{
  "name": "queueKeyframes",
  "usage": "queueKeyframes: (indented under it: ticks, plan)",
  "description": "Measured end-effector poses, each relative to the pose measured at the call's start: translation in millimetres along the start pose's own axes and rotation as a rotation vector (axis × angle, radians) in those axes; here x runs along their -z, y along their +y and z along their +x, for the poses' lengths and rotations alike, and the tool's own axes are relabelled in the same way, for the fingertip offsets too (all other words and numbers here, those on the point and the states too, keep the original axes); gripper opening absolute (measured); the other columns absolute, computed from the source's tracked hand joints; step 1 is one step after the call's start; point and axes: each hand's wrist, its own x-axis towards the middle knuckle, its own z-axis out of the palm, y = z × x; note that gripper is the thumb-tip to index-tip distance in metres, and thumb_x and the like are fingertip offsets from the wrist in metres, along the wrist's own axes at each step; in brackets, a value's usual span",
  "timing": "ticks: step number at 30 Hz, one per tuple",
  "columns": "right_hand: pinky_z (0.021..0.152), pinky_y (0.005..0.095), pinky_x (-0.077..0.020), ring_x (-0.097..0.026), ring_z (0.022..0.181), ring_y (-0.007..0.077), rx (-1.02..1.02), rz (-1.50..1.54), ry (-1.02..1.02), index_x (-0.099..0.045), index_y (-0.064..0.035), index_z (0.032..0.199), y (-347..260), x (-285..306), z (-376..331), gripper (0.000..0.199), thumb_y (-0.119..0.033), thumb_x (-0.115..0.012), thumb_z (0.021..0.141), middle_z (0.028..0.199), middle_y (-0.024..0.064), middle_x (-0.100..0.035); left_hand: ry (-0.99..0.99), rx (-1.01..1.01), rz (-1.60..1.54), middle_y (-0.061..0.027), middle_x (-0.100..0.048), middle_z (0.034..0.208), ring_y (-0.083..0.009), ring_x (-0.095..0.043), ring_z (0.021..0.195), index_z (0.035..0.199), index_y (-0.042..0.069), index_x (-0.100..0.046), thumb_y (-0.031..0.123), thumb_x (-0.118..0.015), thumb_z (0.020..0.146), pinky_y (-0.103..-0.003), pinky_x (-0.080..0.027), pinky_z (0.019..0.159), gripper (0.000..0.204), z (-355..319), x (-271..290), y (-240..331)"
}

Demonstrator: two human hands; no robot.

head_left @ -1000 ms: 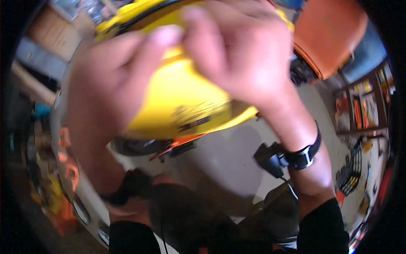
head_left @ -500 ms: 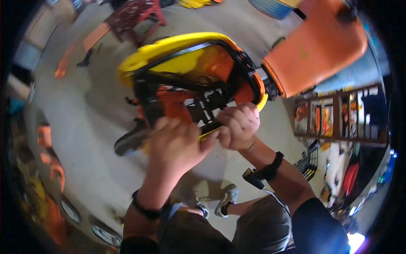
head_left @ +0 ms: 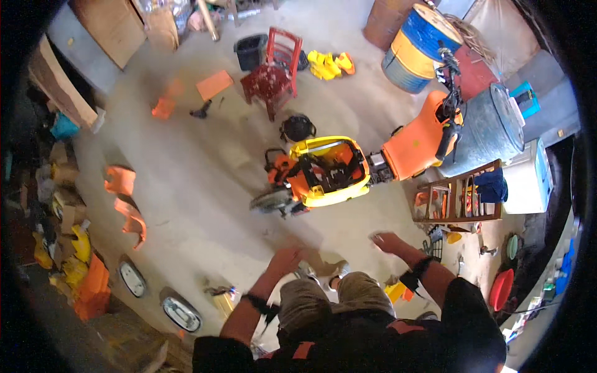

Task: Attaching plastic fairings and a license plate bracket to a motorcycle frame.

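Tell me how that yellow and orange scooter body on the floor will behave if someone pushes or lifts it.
The scooter body looks bulky and rigid, with a wheel at its left end, so a push would probably roll or pivot it rather than slide it. It likely is heavy for one hand. Its open top with exposed dark parts suggests awkward holds. Both hands, left and right, are empty and clear of it.

Dusty concrete floor strewn with orange panels, a red chair, yellow scooter shell, two headlamps and drums.
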Motion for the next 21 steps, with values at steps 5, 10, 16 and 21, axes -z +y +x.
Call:
queueKeyframes:
  ticks: [5,10,16,21]
  plan:
    - [0.076,0.0412,-0.0518,-0.064,0.089,0.0325,-0.085,-0.284,-0.190,-0.068,-0.0059,0.095,82,-77,-190,0.030,-0.026,-0.067,0.073,0.092,0.0128,-0.067,-0.324,0.855,0.353,-0.0174,-0.067,0.095,-0.0340,-0.065,0.091,0.094,0.006,-0.069,0.018,-0.047,0.086,-0.043,-0.052,0.081,0.026,-315,-10,-84]
    - [0.072,0.0426,-0.0515,-0.065,0.084,0.0320,-0.179,-0.090,-0.477,-0.070,-0.0091,0.085,107,-132,-317,0.026,-0.029,-0.068,0.068,0.086,0.0123,-0.068,-0.516,0.725,0.404,-0.0186,-0.068,0.091,-0.0330,-0.066,0.079,0.088,0.009,-0.068,0.035,-0.056,0.079,-0.044,-0.052,0.074,0.030,-503,2,-75]
    - [0.067,0.0442,-0.0511,-0.066,0.078,0.0313,0.417,-0.133,-0.154,-0.073,-0.0130,0.074,136,-161,-177,0.022,-0.032,-0.069,0.063,0.078,0.0117,-0.068,-0.253,0.551,0.300,-0.0163,-0.066,0.087,-0.0312,-0.064,0.082,0.101,0.002,-0.056,0.030,-0.060,0.085,-0.041,-0.050,0.076,0.033,-400,42,-59]
    - [0.066,0.0452,-0.0531,-0.066,0.073,0.0323,-0.236,-0.362,-0.155,-0.067,-0.0069,0.063,76,-131,97,0.019,-0.020,-0.058,0.074,0.069,0.0154,-0.066,-0.129,0.780,-0.161,-0.0177,-0.067,0.095,-0.0341,-0.062,0.094,0.108,0.004,-0.062,0.030,-0.049,0.093,-0.044,-0.048,0.085,0.032,-211,108,-70]
